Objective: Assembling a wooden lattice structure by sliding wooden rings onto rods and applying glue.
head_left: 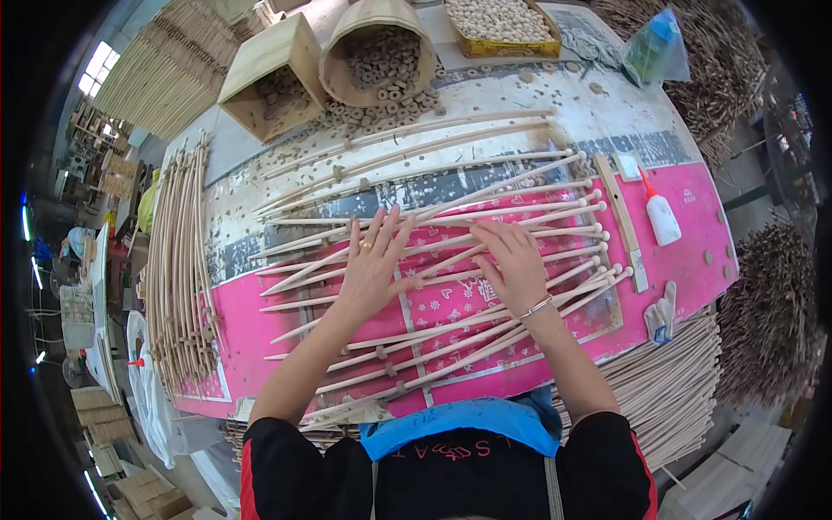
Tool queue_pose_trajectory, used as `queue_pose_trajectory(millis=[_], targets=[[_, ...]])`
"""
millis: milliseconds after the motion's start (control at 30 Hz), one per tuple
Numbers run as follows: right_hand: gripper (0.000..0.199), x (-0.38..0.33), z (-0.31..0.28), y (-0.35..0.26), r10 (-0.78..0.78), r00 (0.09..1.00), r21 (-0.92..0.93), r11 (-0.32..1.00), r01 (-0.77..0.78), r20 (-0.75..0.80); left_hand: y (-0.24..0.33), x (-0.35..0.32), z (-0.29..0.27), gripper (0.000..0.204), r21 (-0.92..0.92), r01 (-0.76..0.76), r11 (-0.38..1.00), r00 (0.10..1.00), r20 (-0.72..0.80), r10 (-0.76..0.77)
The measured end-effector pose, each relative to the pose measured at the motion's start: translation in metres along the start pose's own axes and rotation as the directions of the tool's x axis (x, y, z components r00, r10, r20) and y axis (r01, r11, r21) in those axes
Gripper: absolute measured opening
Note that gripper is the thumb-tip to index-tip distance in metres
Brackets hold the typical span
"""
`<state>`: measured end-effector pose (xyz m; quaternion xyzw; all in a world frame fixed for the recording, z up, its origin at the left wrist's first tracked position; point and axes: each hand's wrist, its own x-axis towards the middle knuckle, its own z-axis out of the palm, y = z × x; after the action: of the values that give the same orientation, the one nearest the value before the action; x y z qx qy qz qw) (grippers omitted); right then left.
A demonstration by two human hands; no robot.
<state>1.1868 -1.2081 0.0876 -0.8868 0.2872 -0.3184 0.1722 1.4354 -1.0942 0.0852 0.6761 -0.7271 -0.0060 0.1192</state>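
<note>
At nine o'clock a bundle of long curved sticks (178,269) lies along the left edge of the worktop (693,260), which has a pink sheet on it.

Near the middle, the left hand (373,264) lies flat with its fingers spread wide. It presses down on the pointed sticks (451,234) and grips nothing. A ring shows on one finger.

The sticks are spread like a fan across the pink sheet. Their sharp ends point to nine o'clock and their round knob ends point to three o'clock. Some sticks have a little wooden bead on them, and many look bare, so I think part of the work is done and more is left.

Just to the right, the right hand (516,264) also lies open and flat on the same sticks, holding nothing. It wears a thin bracelet.

At twelve o'clock a square wooden box (269,78) and a round wooden tub (377,52) lie tipped over, and small wooden rings (381,108) spill out of them.

At three o'clock a flat wooden strip (622,221) stops the knob ends. Beside it stands a white glue bottle (663,217) with a red tip.
</note>
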Motion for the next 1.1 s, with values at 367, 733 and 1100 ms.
queue_pose_trajectory(millis=[367, 733, 1100], targets=[[0.037, -0.037, -0.009, -0.001, 0.011, 0.993, -0.132, 0.991, 0.005, 0.119, -0.005, 0.016, 0.015, 0.047, -0.25, -0.054, 0.967, 0.998, -0.038, 0.045], [0.021, -0.036, -0.007, 0.008, 0.052, 0.991, -0.181, 0.983, -0.03, 0.122, -0.018, 0.064, 0.034, 0.025, 0.169, -0.043, 0.985, 0.985, -0.157, 0.07], [0.025, -0.025, 0.003, 0.034, 0.089, 0.986, -0.175, 0.982, -0.064, 0.138, -0.025, 0.073, 0.027, 0.046, 0.023, -0.219, 0.975, 0.954, -0.203, 0.219]])
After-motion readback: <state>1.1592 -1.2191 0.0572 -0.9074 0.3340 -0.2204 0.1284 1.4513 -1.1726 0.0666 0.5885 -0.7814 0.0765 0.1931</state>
